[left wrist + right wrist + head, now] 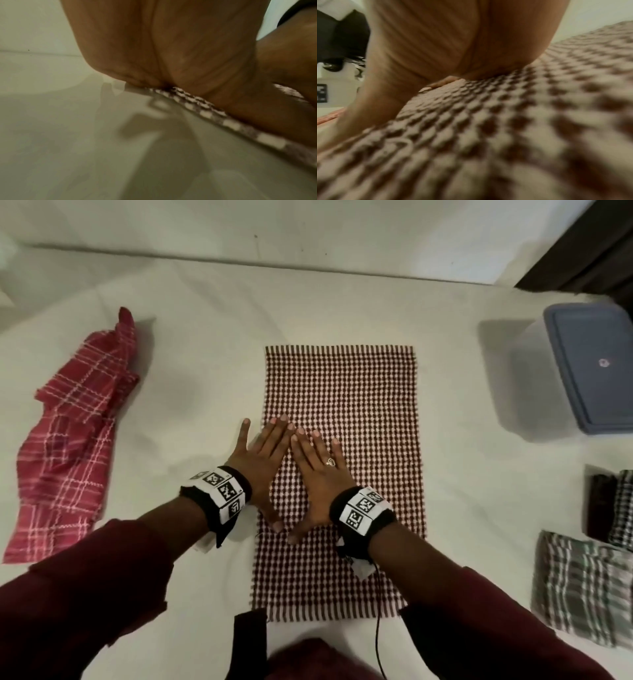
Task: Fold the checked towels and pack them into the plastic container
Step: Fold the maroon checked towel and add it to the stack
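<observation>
Far to my left a red plaid towel lies crumpled on the white sheet, well apart from my hands. My left hand lies flat with fingers straight and spread, gripping nothing; the little finger rests on the bare sheet just off the cloth, while the rest of the hand presses the left edge of the maroon checked towel. The left wrist view shows that palm bearing down right at the towel's edge. My right hand is just beside it, fingertips nearly touching the left's, also flat and open, palm down on the towel; from the right wrist view the palm meets the weave directly. The towel is spread flat in the middle of the sheet in front of me. To the right stands the plastic container with its blue lid on, and below it folded green checked towels lie near the right edge.
</observation>
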Demonstrator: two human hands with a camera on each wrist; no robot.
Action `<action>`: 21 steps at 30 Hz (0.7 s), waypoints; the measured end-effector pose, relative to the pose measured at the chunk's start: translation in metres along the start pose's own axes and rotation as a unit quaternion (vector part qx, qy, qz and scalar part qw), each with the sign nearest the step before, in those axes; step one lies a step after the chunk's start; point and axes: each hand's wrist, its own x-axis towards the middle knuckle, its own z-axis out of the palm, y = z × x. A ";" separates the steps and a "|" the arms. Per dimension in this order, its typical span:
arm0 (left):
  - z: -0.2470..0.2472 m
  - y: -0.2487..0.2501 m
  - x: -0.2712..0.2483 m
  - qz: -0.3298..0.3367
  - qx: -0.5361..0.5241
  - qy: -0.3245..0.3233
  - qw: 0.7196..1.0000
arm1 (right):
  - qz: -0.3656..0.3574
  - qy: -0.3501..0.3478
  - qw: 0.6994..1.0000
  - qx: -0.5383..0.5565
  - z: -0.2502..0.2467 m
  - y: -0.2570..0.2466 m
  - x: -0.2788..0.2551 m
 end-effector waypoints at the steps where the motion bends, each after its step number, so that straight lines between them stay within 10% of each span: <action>1: 0.000 -0.001 0.000 0.003 -0.001 0.003 1.000 | 0.005 0.003 1.000 0.009 0.000 0.009 -0.005; 11: -0.009 -0.003 -0.005 0.005 -0.011 -0.005 1.000 | 0.201 0.044 0.974 0.098 0.001 0.103 -0.074; 21: 0.077 0.081 -0.112 0.042 -0.019 -0.029 0.999 | -0.037 0.007 0.999 -0.008 0.067 -0.056 -0.098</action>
